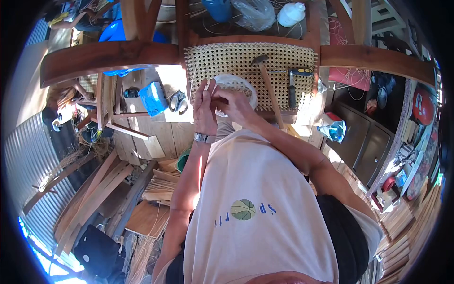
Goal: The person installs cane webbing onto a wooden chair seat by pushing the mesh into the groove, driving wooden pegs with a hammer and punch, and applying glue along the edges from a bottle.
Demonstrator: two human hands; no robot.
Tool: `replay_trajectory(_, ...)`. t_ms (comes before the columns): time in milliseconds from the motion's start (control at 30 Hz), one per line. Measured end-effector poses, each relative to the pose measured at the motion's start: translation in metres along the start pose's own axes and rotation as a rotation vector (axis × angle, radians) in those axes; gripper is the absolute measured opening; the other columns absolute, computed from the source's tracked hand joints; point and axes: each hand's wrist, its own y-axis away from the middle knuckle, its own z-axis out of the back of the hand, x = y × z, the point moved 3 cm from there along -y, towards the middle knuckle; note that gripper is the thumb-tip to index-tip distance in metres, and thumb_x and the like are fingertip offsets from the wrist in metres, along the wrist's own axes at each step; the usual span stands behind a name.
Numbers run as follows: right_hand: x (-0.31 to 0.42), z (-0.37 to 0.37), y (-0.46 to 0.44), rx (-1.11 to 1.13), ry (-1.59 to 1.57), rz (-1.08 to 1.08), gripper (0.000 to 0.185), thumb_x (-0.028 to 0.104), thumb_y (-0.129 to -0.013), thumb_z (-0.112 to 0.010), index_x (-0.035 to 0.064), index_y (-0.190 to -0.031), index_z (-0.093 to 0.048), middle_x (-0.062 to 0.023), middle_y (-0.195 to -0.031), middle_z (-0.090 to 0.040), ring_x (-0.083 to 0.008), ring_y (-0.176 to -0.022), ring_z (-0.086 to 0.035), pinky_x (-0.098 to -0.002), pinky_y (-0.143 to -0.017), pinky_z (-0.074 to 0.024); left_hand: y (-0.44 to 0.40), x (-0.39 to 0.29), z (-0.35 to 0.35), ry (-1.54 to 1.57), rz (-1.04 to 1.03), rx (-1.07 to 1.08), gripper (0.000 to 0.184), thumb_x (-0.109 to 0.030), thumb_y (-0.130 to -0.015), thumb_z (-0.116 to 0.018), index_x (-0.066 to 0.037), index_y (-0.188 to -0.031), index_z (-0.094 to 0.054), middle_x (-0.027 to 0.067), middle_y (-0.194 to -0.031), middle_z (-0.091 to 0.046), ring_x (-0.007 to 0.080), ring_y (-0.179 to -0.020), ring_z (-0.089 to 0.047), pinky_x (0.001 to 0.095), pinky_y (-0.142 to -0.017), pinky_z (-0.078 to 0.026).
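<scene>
Left hand (205,108), silver watch (200,137) at the wrist, is mostly open, fingers straight and pointing to the far side. Right hand (232,105) has bent fingers meeting the thumb side of the left; cannot tell whether it pinches anything, fingertips hidden.

Surface is a cream woven cane panel (222,56) in a reddish-brown wooden chair frame (113,55), arms reaching left and right. On the panel, right of the hands: hammer with a pale wooden handle (270,92), head to the far side; slim black-handled tool (292,94); yellow-and-black-handled tool (301,72). Beyond the panel: blue plastic cup (218,9), crumpled clear plastic bag (255,15), white plastic bottle (291,14). Left of the hands: crinkled blue packet (153,98), scissors (178,102) beside it. Room: plank floor, corrugated metal sheet (33,165) and stacked wooden boards (92,199) at left, dark cabinet (371,142) at right.

Rounded translucent white plastic container or bag (242,85) sits on the cane panel just beyond the right hand, partly covered by it; contact unclear.
</scene>
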Motion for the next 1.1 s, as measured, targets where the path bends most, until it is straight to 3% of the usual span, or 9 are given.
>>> replay_trajectory(100, -0.025, 0.052, -0.010, -0.302, 0.262, 0.080, 0.013, 0.008, -0.086, -0.070, 0.0044, -0.099, -0.072, -0.0126, -0.089, -0.070, -0.0199, -0.077, -0.068, -0.0319, -0.069, -0.0518, 0.002, 0.002, -0.011, -0.212, 0.040, -0.029, 0.057, -0.032, -0.103, -0.054, -0.003, -0.149, -0.035, 0.0182, -0.142, -0.051, 0.0277, -0.127, -0.054, 0.0366, -0.104, -0.046)
replay_trajectory(200, -0.064, 0.126, -0.032, -0.562, 0.320, 0.045, 0.012, 0.012, -0.086, -0.072, 0.0054, -0.096, -0.074, -0.0106, -0.092, -0.071, -0.0202, -0.079, -0.069, -0.0316, -0.070, -0.0521, 0.004, 0.007, -0.004, -0.279, 0.065, -0.007, 0.047, -0.029, -0.101, -0.057, -0.002, -0.139, -0.049, 0.0143, -0.127, -0.062, 0.0230, -0.115, -0.062, 0.0331, -0.096, -0.051)
replay_trajectory(267, -0.069, 0.145, -0.045, -0.554, 0.313, -0.073, 0.014, 0.015, -0.086, -0.073, 0.0051, -0.096, -0.074, -0.0113, -0.091, -0.071, -0.0198, -0.079, -0.069, -0.0317, -0.070, -0.0521, 0.007, 0.011, -0.004, -0.272, 0.108, -0.020, 0.033, -0.025, -0.101, -0.057, -0.002, -0.125, -0.061, 0.0103, -0.110, -0.070, 0.0176, -0.098, -0.068, 0.0297, -0.086, -0.053)
replay_trajectory(300, -0.073, 0.152, -0.051, -0.534, 0.307, -0.183, 0.016, 0.017, -0.085, -0.074, 0.0047, -0.095, -0.074, -0.0121, -0.091, -0.071, -0.0194, -0.080, -0.069, -0.0317, -0.070, -0.0522, 0.008, 0.013, -0.004, -0.276, 0.106, -0.018, 0.033, -0.025, -0.101, -0.057, -0.002, -0.125, -0.061, 0.0103, -0.110, -0.070, 0.0176, -0.098, -0.068, 0.0297, -0.086, -0.053)
replay_trajectory(433, -0.095, 0.153, -0.072, -0.550, 0.333, -0.047, 0.019, 0.021, -0.084, -0.074, 0.0041, -0.093, -0.074, -0.0140, -0.088, -0.070, -0.0227, -0.079, -0.069, -0.0343, -0.071, -0.0521, 0.011, 0.018, 0.000, -0.387, 0.133, -0.023, 0.033, -0.023, -0.101, -0.055, -0.002, -0.126, -0.060, 0.0119, -0.109, -0.069, 0.0204, -0.095, -0.069, 0.0312, -0.083, -0.054)
replay_trajectory(500, -0.095, 0.149, -0.077, -0.555, 0.525, 0.019, 0.019, 0.021, -0.084, -0.074, 0.0034, -0.091, -0.073, -0.0155, -0.085, -0.069, -0.0278, -0.078, -0.068, -0.0377, -0.072, -0.0518, 0.011, 0.019, -0.003, -0.400, 0.138, -0.023, 0.032, -0.022, -0.101, -0.055, -0.002, -0.126, -0.060, 0.0119, -0.107, -0.069, 0.0196, -0.093, -0.069, 0.0306, -0.081, -0.053)
replay_trajectory(667, -0.096, 0.155, -0.076, -0.583, 0.488, -0.020, 0.019, 0.021, -0.084, -0.072, 0.0023, -0.088, -0.072, -0.0161, -0.084, -0.068, -0.0321, -0.079, -0.067, -0.0410, -0.074, -0.0518, 0.011, 0.021, -0.004, -0.406, 0.130, -0.039, 0.029, -0.020, -0.102, -0.055, -0.002, -0.124, -0.061, 0.0090, -0.102, -0.071, 0.0155, -0.086, -0.070, 0.0262, -0.077, -0.054)
replay_trajectory(833, -0.104, 0.184, -0.055, -0.671, 0.482, -0.049, 0.019, 0.021, -0.085, -0.070, 0.0020, -0.086, -0.072, -0.0179, -0.086, -0.068, -0.0343, -0.083, -0.067, -0.0438, -0.075, -0.0527, 0.007, 0.025, 0.008, -0.428, 0.146, -0.034, 0.029, -0.019, -0.101, -0.055, -0.002, -0.125, -0.061, 0.0109, -0.103, -0.070, 0.0175, -0.088, -0.070, 0.0277, -0.078, -0.054)
replay_trajectory(1100, -0.102, 0.253, -0.010, -0.867, 0.783, -0.167, 0.017, 0.018, -0.088, -0.064, 0.0023, -0.088, -0.070, -0.0237, -0.089, -0.067, -0.0411, -0.083, -0.067, -0.0474, -0.076, -0.0537, 0.005, 0.029, 0.017, -0.475, 0.164, -0.046, 0.029, -0.016, -0.101, -0.054, -0.001, -0.125, -0.061, 0.0118, -0.104, -0.070, 0.0191, -0.089, -0.070, 0.0291, -0.078, -0.055)
